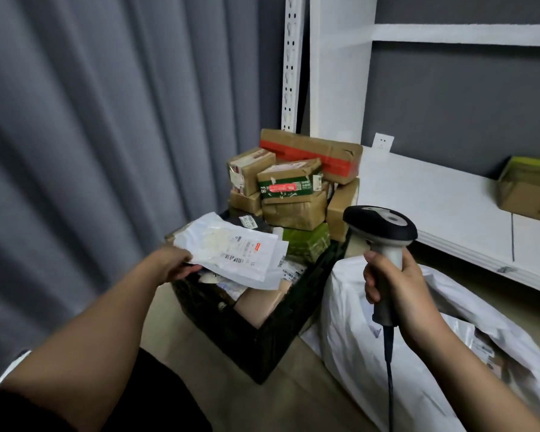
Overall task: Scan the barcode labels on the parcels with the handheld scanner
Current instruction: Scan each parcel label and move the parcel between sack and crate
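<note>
My left hand [174,263] pinches the near edge of a flat white mailer parcel [231,249] and holds it over the black crate [247,335]; a barcode label faces up on the mailer. My right hand [399,294] grips the grey handle of the handheld scanner [384,232], which stands upright to the right of the mailer, its black head pointing left and away from me. The scanner's cable hangs down below my fist. More mailers and a tan parcel lie inside the crate.
Several brown cardboard parcels [296,182] are stacked at the crate's far end. A large white sack [371,353] with parcels lies on the floor at right. White shelving [443,210] holds a cardboard box [527,188]. A grey curtain [91,135] fills the left.
</note>
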`<state>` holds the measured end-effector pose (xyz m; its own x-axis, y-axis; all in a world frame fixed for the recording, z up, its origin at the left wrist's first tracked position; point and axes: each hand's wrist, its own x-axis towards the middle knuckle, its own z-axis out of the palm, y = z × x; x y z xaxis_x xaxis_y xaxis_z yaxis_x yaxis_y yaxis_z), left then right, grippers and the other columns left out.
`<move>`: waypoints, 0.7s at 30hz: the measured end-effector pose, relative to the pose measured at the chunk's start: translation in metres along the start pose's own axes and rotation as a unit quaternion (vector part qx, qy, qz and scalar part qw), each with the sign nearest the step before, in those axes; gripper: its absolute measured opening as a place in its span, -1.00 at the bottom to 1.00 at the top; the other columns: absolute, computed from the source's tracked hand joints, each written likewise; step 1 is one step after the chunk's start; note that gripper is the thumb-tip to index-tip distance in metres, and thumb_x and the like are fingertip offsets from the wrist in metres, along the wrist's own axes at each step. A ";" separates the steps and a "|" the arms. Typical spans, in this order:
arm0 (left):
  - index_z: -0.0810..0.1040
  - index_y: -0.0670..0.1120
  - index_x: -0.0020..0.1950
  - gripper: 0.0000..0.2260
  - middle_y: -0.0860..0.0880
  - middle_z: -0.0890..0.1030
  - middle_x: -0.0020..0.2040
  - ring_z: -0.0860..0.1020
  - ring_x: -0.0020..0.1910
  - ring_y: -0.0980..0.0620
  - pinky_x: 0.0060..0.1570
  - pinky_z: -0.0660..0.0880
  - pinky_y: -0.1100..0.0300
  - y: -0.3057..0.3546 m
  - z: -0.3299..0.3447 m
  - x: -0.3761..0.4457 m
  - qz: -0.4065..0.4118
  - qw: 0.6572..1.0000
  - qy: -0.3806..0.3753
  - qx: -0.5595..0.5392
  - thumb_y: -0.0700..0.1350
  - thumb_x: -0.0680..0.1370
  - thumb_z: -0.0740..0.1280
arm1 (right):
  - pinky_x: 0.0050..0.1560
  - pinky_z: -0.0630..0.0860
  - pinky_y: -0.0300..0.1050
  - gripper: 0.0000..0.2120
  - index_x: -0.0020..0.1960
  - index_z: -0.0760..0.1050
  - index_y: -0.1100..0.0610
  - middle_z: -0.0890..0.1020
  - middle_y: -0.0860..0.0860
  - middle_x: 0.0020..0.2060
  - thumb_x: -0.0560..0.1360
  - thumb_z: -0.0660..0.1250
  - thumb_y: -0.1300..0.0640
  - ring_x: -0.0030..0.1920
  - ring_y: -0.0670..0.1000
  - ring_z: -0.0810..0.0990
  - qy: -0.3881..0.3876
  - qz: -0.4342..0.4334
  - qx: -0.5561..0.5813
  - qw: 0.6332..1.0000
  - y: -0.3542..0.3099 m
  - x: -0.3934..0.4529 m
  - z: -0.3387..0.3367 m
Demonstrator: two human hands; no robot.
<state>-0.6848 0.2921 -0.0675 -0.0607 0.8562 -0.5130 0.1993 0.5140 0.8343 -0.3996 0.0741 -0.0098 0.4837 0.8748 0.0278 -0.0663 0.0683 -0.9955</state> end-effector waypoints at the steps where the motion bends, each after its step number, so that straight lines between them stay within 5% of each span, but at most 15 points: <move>1: 0.38 -0.28 0.17 -0.81 -0.24 0.60 -0.35 0.56 -0.62 0.01 -0.66 0.45 0.29 -0.004 0.001 0.005 -0.003 1.000 0.004 0.020 -0.40 0.57 0.16 | -0.51 0.30 -0.21 -0.87 -0.09 0.33 0.14 0.38 0.06 -0.50 0.59 0.25 0.27 -0.57 -0.03 0.29 0.000 0.003 -0.002 1.000 0.001 0.001 0.003; 3: 0.37 -0.31 0.21 -0.78 -0.28 0.61 -0.22 0.58 -0.55 -0.08 -0.67 0.45 0.26 -0.008 0.009 0.014 0.008 0.999 0.010 0.050 -0.37 0.56 0.21 | -0.51 0.30 -0.20 -0.87 -0.09 0.33 0.13 0.38 0.06 -0.50 0.58 0.25 0.27 -0.58 -0.03 0.29 -0.002 0.007 -0.007 1.000 0.004 0.001 0.008; 5: 0.33 -0.27 0.32 -0.57 -0.27 0.56 0.05 0.61 -0.24 -0.21 -0.39 0.61 0.07 -0.007 0.017 0.022 0.085 0.985 0.055 0.138 -0.23 0.50 0.36 | -0.50 0.31 -0.20 -0.88 -0.08 0.35 0.12 0.39 0.05 -0.51 0.58 0.26 0.26 -0.57 -0.03 0.30 -0.006 0.011 -0.013 1.000 0.007 0.002 0.012; 7: 0.24 -0.15 0.44 -0.34 -0.24 0.42 0.30 0.47 0.20 -0.22 0.14 0.49 -0.05 -0.008 0.023 0.024 0.168 0.905 0.149 0.363 -0.02 0.43 0.45 | -0.51 0.32 -0.21 -0.89 -0.06 0.37 0.11 0.40 0.04 -0.51 0.58 0.27 0.26 -0.57 -0.03 0.30 -0.008 0.017 -0.018 1.000 0.009 0.003 0.014; 8: 0.20 -0.12 0.47 -0.29 -0.22 0.34 0.35 0.36 0.30 -0.21 0.24 0.37 -0.06 -0.009 0.028 0.021 0.195 0.852 0.186 0.448 0.05 0.43 0.44 | -0.52 0.32 -0.22 -0.89 -0.06 0.37 0.11 0.40 0.04 -0.50 0.58 0.27 0.26 -0.57 -0.03 0.30 -0.008 0.018 -0.019 1.000 0.010 0.004 0.016; 15: 0.35 -0.07 0.37 -0.52 -0.11 0.36 0.33 0.33 0.30 -0.12 0.29 0.22 -0.05 -0.012 0.052 0.020 0.362 0.606 0.239 0.666 0.04 0.50 0.32 | -0.52 0.32 -0.21 -0.90 -0.06 0.36 0.13 0.40 0.05 -0.50 0.59 0.26 0.26 -0.57 -0.03 0.30 -0.002 0.026 -0.025 0.999 0.012 0.008 0.017; 17: 0.38 -0.06 0.35 -0.59 -0.08 0.41 0.32 0.33 0.32 -0.11 0.36 0.14 -0.08 -0.014 0.056 0.021 0.325 0.609 0.204 0.694 0.10 0.56 0.19 | -0.52 0.33 -0.21 -0.90 -0.06 0.36 0.15 0.40 0.03 -0.50 0.59 0.26 0.25 -0.57 -0.03 0.31 0.002 0.028 -0.024 0.999 0.012 0.009 0.017; 21: 0.36 -0.08 0.38 -0.43 -0.11 0.46 0.31 0.39 0.31 -0.13 0.35 0.14 -0.08 -0.014 0.061 0.022 0.222 0.719 0.168 0.637 0.29 0.55 0.09 | -0.54 0.32 -0.23 -0.89 -0.08 0.35 0.14 0.41 0.02 -0.51 0.59 0.26 0.25 -0.58 -0.04 0.31 0.014 0.034 -0.022 0.999 0.012 0.012 0.015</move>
<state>-0.6290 0.3006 -0.1025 0.0951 0.9955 0.0023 0.9929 -0.0947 -0.0714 -0.4076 0.0921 -0.0201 0.5031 0.8632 -0.0418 -0.0625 -0.0119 -0.9980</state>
